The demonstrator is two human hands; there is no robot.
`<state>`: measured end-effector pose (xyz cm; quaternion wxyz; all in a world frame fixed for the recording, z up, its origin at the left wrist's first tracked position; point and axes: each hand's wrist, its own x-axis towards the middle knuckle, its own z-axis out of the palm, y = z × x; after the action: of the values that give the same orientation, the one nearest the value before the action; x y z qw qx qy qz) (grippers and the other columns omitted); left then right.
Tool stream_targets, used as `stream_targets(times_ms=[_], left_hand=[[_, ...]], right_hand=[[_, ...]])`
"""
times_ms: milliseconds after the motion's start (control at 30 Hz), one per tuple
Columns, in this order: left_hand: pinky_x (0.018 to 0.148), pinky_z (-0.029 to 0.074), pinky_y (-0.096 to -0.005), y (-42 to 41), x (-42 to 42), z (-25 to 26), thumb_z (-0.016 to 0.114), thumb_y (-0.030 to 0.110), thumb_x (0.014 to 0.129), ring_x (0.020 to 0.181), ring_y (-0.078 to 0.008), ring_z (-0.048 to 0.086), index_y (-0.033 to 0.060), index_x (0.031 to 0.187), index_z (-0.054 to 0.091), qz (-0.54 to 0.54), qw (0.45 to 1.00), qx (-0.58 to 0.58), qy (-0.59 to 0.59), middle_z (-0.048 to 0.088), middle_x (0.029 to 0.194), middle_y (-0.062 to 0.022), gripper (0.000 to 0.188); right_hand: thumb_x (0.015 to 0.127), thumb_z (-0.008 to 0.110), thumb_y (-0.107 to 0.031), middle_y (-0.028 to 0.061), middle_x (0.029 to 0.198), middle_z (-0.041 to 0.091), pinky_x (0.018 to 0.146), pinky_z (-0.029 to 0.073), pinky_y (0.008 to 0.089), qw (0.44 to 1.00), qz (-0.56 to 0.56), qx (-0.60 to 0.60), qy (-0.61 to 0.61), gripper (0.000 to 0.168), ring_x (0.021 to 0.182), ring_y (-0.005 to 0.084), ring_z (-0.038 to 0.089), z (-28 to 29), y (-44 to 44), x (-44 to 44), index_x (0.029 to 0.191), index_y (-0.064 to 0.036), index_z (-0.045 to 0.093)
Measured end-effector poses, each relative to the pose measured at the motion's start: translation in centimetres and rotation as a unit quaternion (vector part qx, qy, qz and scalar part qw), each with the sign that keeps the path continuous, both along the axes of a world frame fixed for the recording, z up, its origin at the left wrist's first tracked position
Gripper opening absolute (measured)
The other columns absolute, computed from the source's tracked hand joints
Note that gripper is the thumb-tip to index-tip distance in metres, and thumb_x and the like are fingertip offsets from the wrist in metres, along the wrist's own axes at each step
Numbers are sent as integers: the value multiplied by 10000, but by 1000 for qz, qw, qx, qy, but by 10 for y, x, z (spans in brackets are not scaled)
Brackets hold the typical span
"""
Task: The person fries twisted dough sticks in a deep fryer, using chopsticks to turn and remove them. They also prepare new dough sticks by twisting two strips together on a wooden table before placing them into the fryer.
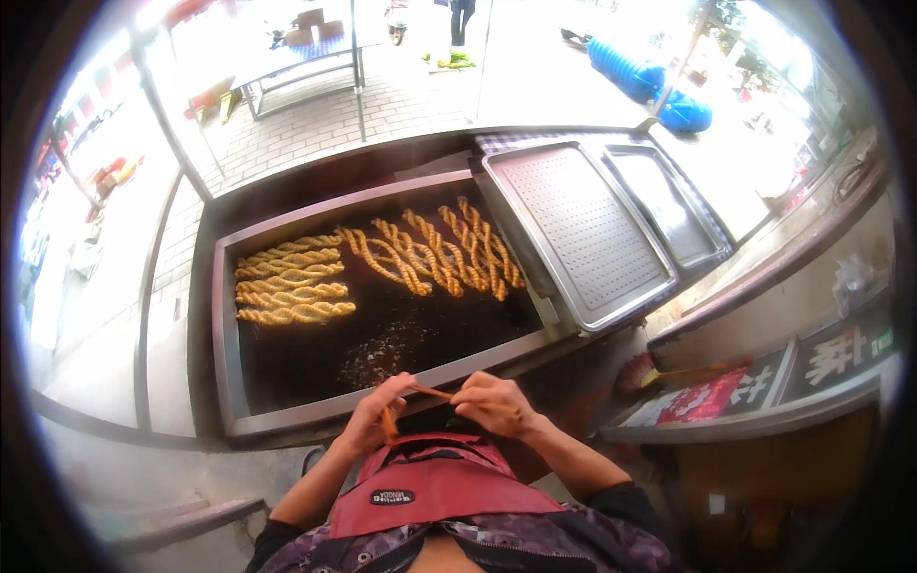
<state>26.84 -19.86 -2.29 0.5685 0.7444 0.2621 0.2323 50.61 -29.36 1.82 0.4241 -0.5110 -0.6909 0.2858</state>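
Note:
My left hand (378, 412) and my right hand (493, 404) are at the near rim of a rectangular metal frying vat (487, 358). Each hand is closed on thin brown sticks (433, 392), which look like long chopsticks; how many there are is not clear. Dark oil (301, 365) fills the vat. Golden twisted dough sticks (295, 313) lie in a row at its left. Several longer, browner dough twists (430, 251) lie slanted at the back and right. Small bubbles (387, 351) show in the oil near my hands.
Right of the vat lies a perforated metal tray (580, 229), with a second metal tray (670, 204) beyond it. A broom (645, 374) and sign boards (774, 379) are at the right. Beyond the stall are a table (308, 61), blue barrels (637, 79) and a standing person (461, 21).

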Motion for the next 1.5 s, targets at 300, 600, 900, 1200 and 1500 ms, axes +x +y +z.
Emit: stream_targets(times_ms=[300, 600, 900, 1200, 1500], left_hand=[[755, 435, -345, 9, -72, -48, 473, 343, 936, 824, -262, 538, 39, 993, 631, 393, 892, 186, 127, 529, 868, -132, 348], [554, 512, -231, 6, -107, -59, 506, 285, 931, 606, -107, 552, -20, 832, 550, 487, 872, -41, 28, 514, 794, -60, 324], [617, 500, -217, 22, -106, -63, 493, 159, 916, 655, -103, 573, 17, 894, 563, 562, 805, -169, -84, 572, 771, -53, 160], [649, 509, -220, 84, -112, -92, 499, 225, 928, 729, -115, 581, 43, 942, 549, 579, 755, -228, -204, 575, 825, -42, 190], [678, 526, -246, 93, -70, -96, 497, 178, 916, 782, -172, 605, 22, 1001, 525, 536, 760, -310, -196, 564, 917, -95, 180]], right_hand=[[923, 500, -147, 74, 790, 606, 554, 478, 226, 865, -389, 14, 317, 211, 593, 116, 580, -58, 52, 57, 1019, 18, 590], [911, 491, -110, 90, 833, 619, 564, 504, 240, 862, -367, -31, 349, 201, 623, 136, 600, -80, 61, 43, 1028, 14, 599], [912, 506, -111, 107, 835, 630, 607, 524, 253, 880, -320, -11, 350, 202, 664, 145, 621, -96, 72, 38, 1012, 35, 605], [906, 446, -140, 72, 631, 562, 531, 415, 223, 836, -423, 90, 336, 207, 530, 122, 505, -95, 89, 62, 870, 2, 592], [903, 444, -115, 106, 935, 573, 573, 521, 250, 752, -511, 67, 411, 263, 628, 179, 605, -131, 78, 116, 1123, -7, 538]])
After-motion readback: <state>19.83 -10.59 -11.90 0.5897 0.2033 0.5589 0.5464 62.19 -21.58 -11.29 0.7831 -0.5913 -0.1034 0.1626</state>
